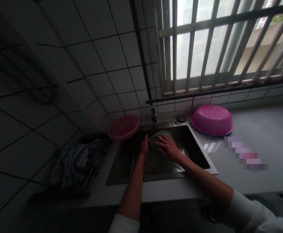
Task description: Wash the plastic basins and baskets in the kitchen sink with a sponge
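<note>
Inside the sink [199, 152], a greenish, round, bowl-like dish [167, 133] is tilted below the faucet [153, 118]. My left hand [144, 146] grips its left edge, with the thumb upright and the other fingers mostly hidden. Over the dish lies my right hand [168, 148], fingers spread and palm down against its surface. I cannot see anything held in the right hand. Shadow hides the lower part of the dish.
A pink basin [123, 127] leans at the sink's back left corner. On the right counter [253, 121] sits an upturned magenta basket [212, 119], near a pixelated patch. Striped cloth [68, 165] and a metal rack [96, 163] are at left. A barred window rises behind.
</note>
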The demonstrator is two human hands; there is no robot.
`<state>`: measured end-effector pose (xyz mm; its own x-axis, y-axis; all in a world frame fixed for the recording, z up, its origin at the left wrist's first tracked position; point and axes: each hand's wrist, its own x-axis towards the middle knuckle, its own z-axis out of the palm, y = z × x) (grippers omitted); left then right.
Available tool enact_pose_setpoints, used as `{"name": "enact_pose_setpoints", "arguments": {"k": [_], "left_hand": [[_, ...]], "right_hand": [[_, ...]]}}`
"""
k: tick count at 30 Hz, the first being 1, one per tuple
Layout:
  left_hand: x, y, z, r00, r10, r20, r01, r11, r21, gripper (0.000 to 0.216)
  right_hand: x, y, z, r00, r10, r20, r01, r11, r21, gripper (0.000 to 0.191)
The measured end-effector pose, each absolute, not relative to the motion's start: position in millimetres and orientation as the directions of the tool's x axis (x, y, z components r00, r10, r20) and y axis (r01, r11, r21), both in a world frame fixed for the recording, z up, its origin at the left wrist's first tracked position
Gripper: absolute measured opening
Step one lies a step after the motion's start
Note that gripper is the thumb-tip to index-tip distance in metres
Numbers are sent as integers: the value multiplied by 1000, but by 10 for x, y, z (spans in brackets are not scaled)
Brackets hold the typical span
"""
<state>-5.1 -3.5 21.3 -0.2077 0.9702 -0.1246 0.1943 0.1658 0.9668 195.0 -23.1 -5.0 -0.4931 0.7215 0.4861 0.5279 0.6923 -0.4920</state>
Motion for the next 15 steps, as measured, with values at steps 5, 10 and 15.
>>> {"name": "enact_pose_setpoints", "arguments": {"k": [5,10,15], "left_hand": [[-42,-45,222,-201,972,-124,232,170,958,85],[-39,-48,200,-261,952,-159,238,223,945,87],[-37,-16,156,-144,979,-143,197,170,966,92]], "right_hand": [[1977,-176,-64,-515,709,482,475,704,-527,45],[2232,122,-222,-134,922,363,501,379,-778,49],[1932,-204,-97,-505,730,461,551,684,-478,55]]}}
